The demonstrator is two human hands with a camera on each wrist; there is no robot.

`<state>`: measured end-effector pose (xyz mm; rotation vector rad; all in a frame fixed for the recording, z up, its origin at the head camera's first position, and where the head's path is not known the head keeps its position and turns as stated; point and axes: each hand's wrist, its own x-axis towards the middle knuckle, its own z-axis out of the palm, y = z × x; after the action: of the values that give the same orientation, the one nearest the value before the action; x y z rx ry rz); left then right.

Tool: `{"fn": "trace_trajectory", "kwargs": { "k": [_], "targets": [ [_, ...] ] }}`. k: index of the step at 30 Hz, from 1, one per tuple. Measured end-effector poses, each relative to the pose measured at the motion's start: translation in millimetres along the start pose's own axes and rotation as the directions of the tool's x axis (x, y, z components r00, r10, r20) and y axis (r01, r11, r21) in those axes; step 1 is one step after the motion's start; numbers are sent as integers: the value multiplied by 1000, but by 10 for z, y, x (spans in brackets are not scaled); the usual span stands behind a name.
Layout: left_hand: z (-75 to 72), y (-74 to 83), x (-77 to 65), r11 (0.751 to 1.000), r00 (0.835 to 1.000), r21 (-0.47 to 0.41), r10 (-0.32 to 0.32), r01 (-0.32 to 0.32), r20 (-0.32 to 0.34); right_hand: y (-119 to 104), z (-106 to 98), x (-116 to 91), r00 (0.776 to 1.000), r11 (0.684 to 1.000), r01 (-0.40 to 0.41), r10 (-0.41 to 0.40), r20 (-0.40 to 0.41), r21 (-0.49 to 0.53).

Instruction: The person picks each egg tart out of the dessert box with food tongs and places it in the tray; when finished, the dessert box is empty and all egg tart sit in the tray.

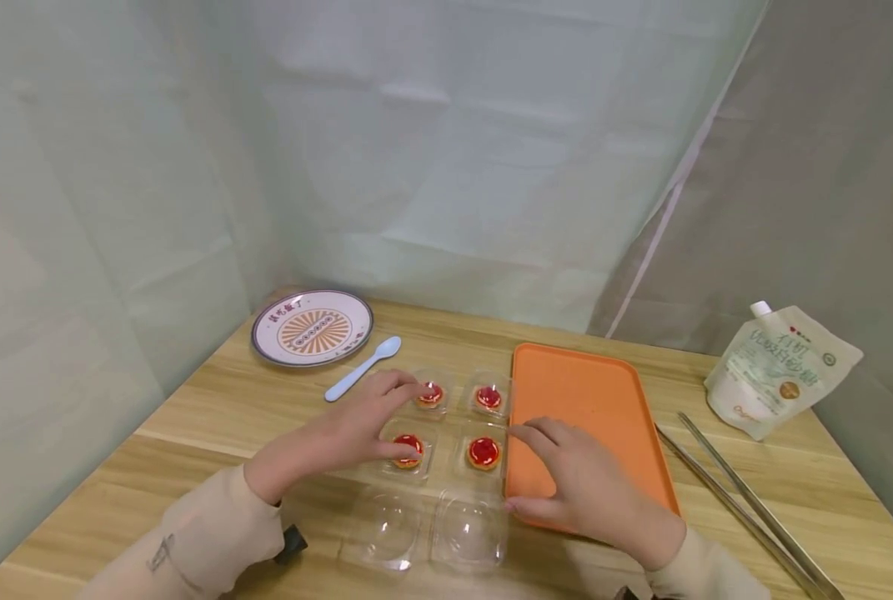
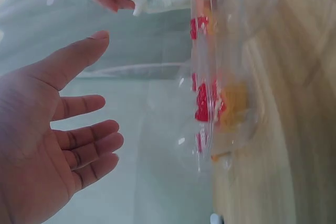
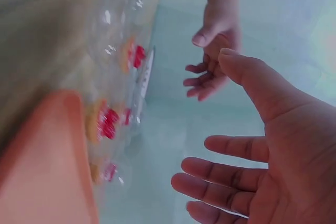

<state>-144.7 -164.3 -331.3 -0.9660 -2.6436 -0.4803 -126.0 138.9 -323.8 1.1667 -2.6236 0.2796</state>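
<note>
Several small tarts with glossy red tops, such as the front right one [image 1: 484,452], sit in a clear plastic container [image 1: 504,467] in the middle of the table. Two clear domed sections [image 1: 470,529] at its near side hold no tart. My left hand [image 1: 352,421] is over the left pair of tarts, fingers spread, overlapping them in the head view. In the left wrist view a gap shows between its fingers and a tart [image 2: 233,106]. Over the left edge of the orange tray [image 1: 581,400] is my right hand [image 1: 584,483], its fingers loosely extended and holding nothing.
At the back left stand a patterned plate [image 1: 269,337] and a light blue spoon [image 1: 363,368]. Right of the tray lie long metal tongs [image 1: 746,500]. A white spouted pouch [image 1: 780,371] stands at the back right, near the fabric walls [image 1: 431,167].
</note>
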Motion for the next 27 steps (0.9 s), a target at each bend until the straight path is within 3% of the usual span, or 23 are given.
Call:
{"fn": "trace_trajectory", "kwargs": {
  "k": [5, 12, 21, 27],
  "targets": [
    [-29, -136, 57, 1000, 999, 1, -29, 29, -13, 112, -77, 173, 996, 995, -39, 30, 87, 94],
    [36, -376, 130, 994, 995, -35, -102, 102, -3, 284, -95, 421, 974, 950, -146, 90, 209, 274],
    [163, -698, 185, 984, 982, -41, -172, 175, 78, 446, -35, 732, 957, 908, -175, 67, 281, 380],
    [225, -820, 213, 968, 963, -115, -199, 222, 180, 458, -3, 904, 947, 907, -217, 106, 304, 361]
  ]
}}
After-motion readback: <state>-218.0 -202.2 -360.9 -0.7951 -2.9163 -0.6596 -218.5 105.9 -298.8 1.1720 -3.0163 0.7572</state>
